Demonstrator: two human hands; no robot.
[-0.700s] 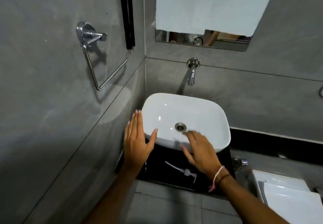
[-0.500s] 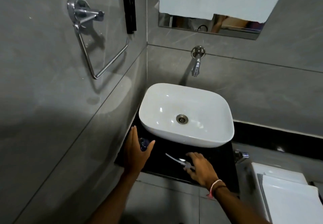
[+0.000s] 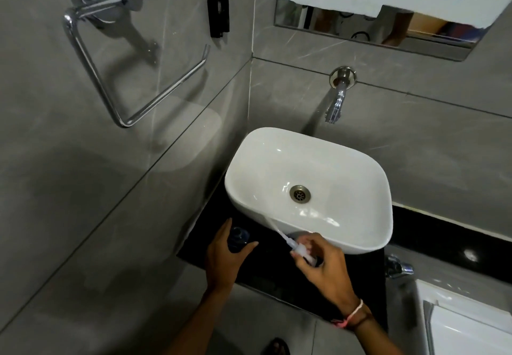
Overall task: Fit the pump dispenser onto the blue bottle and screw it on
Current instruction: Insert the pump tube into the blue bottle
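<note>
A small blue bottle (image 3: 238,238) stands on the black counter (image 3: 266,271) left of the basin, its open neck facing up. My left hand (image 3: 224,257) curls around it from the near side, thumb on the right. My right hand (image 3: 322,264) holds the white pump dispenser (image 3: 300,252) lifted off the counter. Its thin clear dip tube (image 3: 275,228) points up and left, across the basin's front wall. The pump's head is mostly hidden in my fingers. Pump and bottle are apart.
A white basin (image 3: 374,232) sits on the counter with a chrome wall tap (image 3: 336,105) above it. A chrome towel ring (image 3: 110,77) hangs on the left wall. A white toilet cistern (image 3: 468,324) and a chrome valve (image 3: 399,267) are at the right.
My right hand picked the pump up from the counter and raised it. My left hand closed around the blue bottle. The camera moved closer and tilted down.
</note>
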